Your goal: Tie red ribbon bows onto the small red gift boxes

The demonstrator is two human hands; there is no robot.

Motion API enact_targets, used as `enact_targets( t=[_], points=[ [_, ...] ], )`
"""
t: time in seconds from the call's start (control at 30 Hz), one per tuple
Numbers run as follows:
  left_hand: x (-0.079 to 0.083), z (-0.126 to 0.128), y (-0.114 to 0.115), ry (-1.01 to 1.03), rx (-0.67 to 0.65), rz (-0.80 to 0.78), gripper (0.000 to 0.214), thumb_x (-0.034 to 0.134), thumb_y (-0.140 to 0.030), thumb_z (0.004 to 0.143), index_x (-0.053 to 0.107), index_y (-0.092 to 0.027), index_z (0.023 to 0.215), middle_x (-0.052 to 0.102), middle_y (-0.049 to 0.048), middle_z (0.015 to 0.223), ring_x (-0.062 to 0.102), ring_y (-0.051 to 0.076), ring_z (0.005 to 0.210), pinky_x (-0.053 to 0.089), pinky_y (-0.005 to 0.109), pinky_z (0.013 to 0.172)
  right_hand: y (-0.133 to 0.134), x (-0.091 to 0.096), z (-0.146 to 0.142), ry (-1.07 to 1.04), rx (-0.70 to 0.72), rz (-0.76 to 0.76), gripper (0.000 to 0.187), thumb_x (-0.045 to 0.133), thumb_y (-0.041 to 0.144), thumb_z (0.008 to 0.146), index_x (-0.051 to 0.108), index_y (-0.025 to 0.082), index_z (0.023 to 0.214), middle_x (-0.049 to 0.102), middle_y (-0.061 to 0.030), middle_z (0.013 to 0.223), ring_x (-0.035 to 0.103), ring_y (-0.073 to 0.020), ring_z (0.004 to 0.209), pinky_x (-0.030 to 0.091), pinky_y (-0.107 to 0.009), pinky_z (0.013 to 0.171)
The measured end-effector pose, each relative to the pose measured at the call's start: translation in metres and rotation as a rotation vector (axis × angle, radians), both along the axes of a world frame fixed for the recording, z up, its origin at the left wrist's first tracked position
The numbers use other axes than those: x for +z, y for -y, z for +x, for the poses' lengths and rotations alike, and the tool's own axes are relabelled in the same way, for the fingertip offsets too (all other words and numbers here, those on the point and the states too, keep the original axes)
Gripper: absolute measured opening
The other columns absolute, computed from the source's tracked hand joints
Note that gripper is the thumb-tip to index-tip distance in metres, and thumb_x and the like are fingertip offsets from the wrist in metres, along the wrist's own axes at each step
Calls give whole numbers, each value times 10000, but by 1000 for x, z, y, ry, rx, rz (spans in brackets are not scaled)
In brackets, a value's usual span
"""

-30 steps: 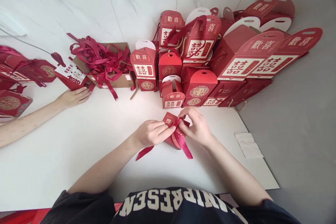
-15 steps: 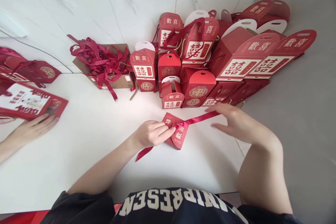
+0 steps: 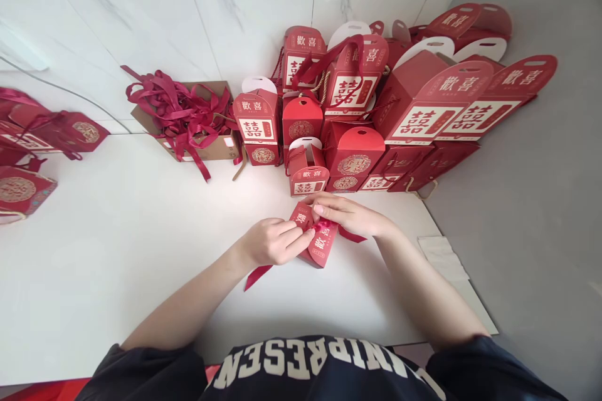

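Observation:
A small red gift box point(image 3: 320, 254) with rounded flaps and pale Chinese characters sits on the table in front of me. A dark red satin ribbon point(image 3: 258, 276) runs across its top, bunched at the middle, with one tail toward the lower left and another out to the right. My left hand point(image 3: 275, 242) is closed, pinching the ribbon at the box's left side. Across the box's far right side, my right hand point(image 3: 347, 213) has its fingers bent and drawn together on the ribbon by the bunched part. Its fingertips partly cover the box top.
A cardboard box point(image 3: 221, 151) overflowing with red ribbons point(image 3: 176, 106) stands by the wall. Stacked red gift boxes point(image 3: 355, 150) line the back right. More red boxes point(image 3: 28, 191) are at the far left. A white folded sheet point(image 3: 442, 257) lies at the table's right edge.
My right hand has moved left from the ribbon's stretched end to the box top; that end now hangs to the right. The other person's hand and the red package at the left are gone.

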State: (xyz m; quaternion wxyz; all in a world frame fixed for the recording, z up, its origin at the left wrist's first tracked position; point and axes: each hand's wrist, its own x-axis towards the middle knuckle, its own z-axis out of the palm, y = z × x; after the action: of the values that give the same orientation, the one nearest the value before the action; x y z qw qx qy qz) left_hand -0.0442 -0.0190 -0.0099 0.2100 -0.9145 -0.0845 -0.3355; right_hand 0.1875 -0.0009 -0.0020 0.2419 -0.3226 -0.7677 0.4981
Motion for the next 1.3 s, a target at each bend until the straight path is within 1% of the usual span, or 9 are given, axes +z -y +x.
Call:
enact_targets(
  t=[0.13,0.27,0.37,0.43,0.63,0.77,0.87,1.07,1.3],
  points=[
    [0,0,0,-2,2,8,133,589,-51,858,637,-122,960,601,-35,585,545,99,534,357,248,443,-2,5,-2,39,51,-67,432,445,544,978,718,228,870,594,-21,1327,523,-241,1266,378,-375,1102],
    [-1,0,-1,6,3,12,124,602,-49,855,639,-117,952,599,-41,573,531,94,505,347,252,434,-1,5,0,43,37,-88,355,619,525,891,667,203,750,553,-55,1378,469,-278,1337,348,-435,1120],
    [0,-1,0,0,7,-88,149,584,-56,871,633,-139,985,637,-35,625,574,99,537,386,242,458,0,-1,1,-8,18,-100,355,648,495,880,618,185,710,531,-76,1400,468,-271,1339,347,-433,1113],
    [4,-2,1,22,33,-335,130,593,-115,893,638,-172,1002,667,-36,682,604,92,571,444,223,518,-1,-4,2,-25,15,-109,357,642,488,887,606,179,713,539,-80,1388,495,-265,1308,372,-420,1084],
    [25,-10,-2,37,187,-1473,270,715,-321,818,581,-207,1023,612,-66,638,565,90,542,473,201,535,0,-1,4,-33,33,-100,399,628,500,891,542,180,670,624,-72,1252,575,-253,1164,440,-405,987],
    [29,-17,-11,-14,106,-1817,253,745,-287,768,610,-173,949,595,-44,633,571,102,558,470,216,532,2,2,4,-37,30,-75,424,635,526,876,533,180,652,678,-61,1142,617,-230,1019,478,-384,917],
    [29,-20,-16,-43,134,-1910,164,722,-287,787,658,-148,844,631,-7,630,587,109,568,474,220,532,6,3,6,-36,1,-72,405,625,494,891,536,178,654,665,-71,1201,620,-234,1034,471,-400,930],
    [32,-28,-21,-135,220,-1901,202,722,-333,784,692,-134,760,663,20,624,603,124,562,462,226,526,13,3,9,18,-144,-2,340,634,424,897,548,188,669,639,-65,1276,584,-252,1161,409,-419,1003],
    [43,-32,-21,-187,246,-2043,370,651,-475,836,559,-154,677,683,23,682,635,134,615,482,233,576,18,0,6,65,-157,-3,355,612,437,904,501,183,682,664,-44,928,579,-163,799,439,-282,703]
  ],
)
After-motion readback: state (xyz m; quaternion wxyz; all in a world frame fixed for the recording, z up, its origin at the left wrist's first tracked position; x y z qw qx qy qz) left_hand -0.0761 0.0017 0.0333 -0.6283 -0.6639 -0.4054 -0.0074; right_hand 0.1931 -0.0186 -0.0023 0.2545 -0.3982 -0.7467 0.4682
